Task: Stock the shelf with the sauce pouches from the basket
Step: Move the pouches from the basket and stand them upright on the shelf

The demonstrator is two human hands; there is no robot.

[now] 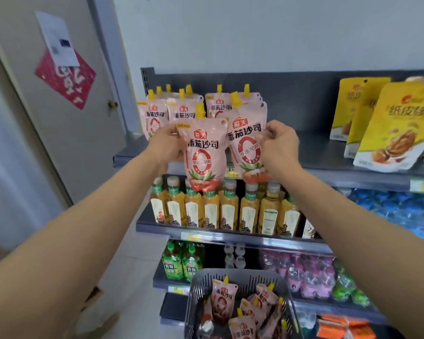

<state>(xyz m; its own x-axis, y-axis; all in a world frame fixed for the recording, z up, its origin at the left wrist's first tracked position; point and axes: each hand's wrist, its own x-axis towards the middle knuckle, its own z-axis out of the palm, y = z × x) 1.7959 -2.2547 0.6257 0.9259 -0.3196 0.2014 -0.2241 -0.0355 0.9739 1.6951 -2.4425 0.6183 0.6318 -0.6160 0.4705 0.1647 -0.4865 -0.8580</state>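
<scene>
Each hand holds a pink sauce pouch with a yellow spout in front of the top shelf (328,152). My left hand (165,143) grips the top left corner of one pouch (203,155). My right hand (277,140) pinches the right edge of a second pouch (245,140), beside the first. Several more pouches (179,111) stand in rows at the back left of that shelf. Low down, the grey basket (198,289) holds several more pouches (223,299).
Yellow snack bags (389,126) stand at the right of the top shelf. Rows of tea bottles (230,211) fill the shelf below; green bottles (181,263) and purple packs (304,272) sit lower. A door (59,94) stands at left.
</scene>
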